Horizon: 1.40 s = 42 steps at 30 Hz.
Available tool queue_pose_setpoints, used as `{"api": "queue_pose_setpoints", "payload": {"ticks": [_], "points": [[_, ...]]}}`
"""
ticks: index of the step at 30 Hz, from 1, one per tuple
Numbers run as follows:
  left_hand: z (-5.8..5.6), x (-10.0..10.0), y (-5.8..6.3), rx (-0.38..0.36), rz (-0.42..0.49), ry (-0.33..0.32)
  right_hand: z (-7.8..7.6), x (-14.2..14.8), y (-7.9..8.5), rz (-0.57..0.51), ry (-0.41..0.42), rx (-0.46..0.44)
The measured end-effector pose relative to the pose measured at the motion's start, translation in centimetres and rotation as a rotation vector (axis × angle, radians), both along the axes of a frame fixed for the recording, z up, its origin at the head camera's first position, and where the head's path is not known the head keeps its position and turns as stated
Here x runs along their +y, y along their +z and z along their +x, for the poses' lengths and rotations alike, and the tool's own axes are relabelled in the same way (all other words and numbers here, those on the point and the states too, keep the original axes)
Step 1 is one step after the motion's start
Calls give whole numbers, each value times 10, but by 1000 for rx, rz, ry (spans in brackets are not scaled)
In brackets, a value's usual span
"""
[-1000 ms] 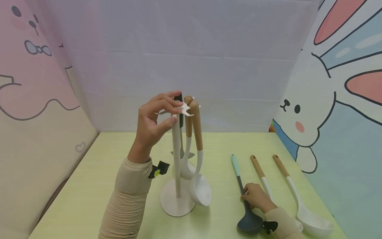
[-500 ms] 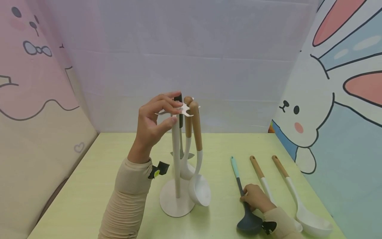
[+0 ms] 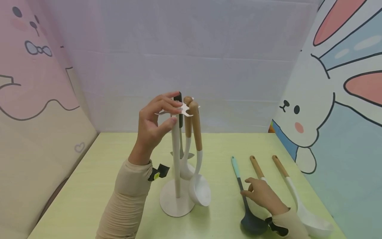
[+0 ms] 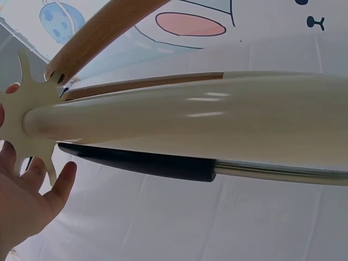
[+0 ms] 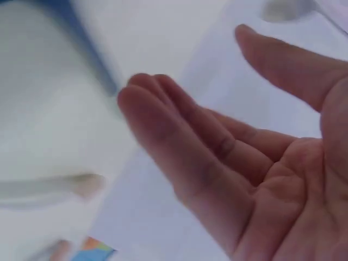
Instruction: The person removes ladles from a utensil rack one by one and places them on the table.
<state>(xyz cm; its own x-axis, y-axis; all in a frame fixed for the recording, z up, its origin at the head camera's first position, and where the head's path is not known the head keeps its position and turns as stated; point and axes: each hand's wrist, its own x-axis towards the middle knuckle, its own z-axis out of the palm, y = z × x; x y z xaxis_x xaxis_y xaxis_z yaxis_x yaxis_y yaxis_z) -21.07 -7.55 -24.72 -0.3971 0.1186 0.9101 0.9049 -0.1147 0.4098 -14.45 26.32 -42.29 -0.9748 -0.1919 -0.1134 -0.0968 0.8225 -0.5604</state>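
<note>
My left hand (image 3: 153,121) holds the top of a white utensil stand (image 3: 176,159), fingers over its hooked star-shaped plate and thumb at the pole. The left wrist view shows fingertips around the hooked plate (image 4: 35,111). A white ladle (image 3: 200,189) with a wooden handle hangs nearest me; another wooden-handled white utensil (image 3: 188,169) and a black-handled metal one (image 3: 180,116) hang behind it. My right hand (image 3: 264,196) hovers by a dark ladle (image 3: 253,223) with a mint handle; in the right wrist view the hand (image 5: 228,168) is spread, holding nothing.
Right of the dark ladle lie a wooden-handled white utensil (image 3: 257,167), mostly hidden by my right hand and sleeve, and a larger white ladle (image 3: 293,189). They rest on a pale yellow-green table (image 3: 119,186) between printed cloth walls.
My right hand has let go of the dark ladle and moved slightly up and right. The ladle's head has swung a little right. My left hand keeps its hold on the stand.
</note>
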Motion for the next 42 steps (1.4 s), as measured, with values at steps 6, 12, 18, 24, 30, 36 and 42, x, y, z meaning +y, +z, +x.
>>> {"api": "queue_pose_setpoints", "payload": {"ticks": [6,12,18,24,30,36,42], "points": [[2,7,-3,84,93,105,4,-11,37,-173,156,219],[14,17,1,184,162,362,0,-42,56,-367,326,486],[20,32,7,360,123,605,-8,-79,62,-503,409,527],[21,41,2,350,51,693,-9,-109,54,-612,500,489],[19,43,1,317,83,595,-8,-127,45,-682,480,465],[18,46,3,333,80,582,-9,-130,43,-728,447,469],[19,48,5,336,72,611,-10,-128,44,-755,453,486]]}}
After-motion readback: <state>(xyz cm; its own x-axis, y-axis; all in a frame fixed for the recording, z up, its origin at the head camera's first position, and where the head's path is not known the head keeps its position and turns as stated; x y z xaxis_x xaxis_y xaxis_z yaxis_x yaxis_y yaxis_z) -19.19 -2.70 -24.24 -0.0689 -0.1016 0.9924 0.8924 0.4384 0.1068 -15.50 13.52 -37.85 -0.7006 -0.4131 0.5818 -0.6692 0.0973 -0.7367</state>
